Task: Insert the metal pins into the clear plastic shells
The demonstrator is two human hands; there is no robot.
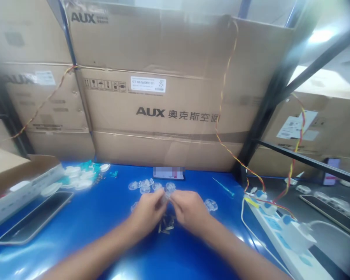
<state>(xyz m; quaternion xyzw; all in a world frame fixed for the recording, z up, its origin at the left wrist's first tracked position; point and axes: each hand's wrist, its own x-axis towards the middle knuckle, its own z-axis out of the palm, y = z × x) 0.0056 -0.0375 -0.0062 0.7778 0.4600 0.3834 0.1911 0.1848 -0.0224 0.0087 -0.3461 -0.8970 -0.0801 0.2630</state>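
Observation:
My left hand (148, 209) and my right hand (191, 210) come together above the blue table, fingertips almost touching. Both are closed in a pinch around a small clear plastic piece (165, 198), largely covered by the fingers and blurred. Just beyond the fingertips are several round clear plastic pieces (145, 186), and another clear piece (211, 205) lies to the right of my right hand. Beneath the hands, a small pile of brass-coloured metal parts (166, 224) rests on the table.
A phone (169, 173) stands at the back, against cardboard boxes (163, 120). On the left are white round parts (76, 177), a dark tablet-like device (36, 217) and an open box (23, 194). A thin teal-handled tool (226, 188) and a power strip (282, 237) with cables lie right.

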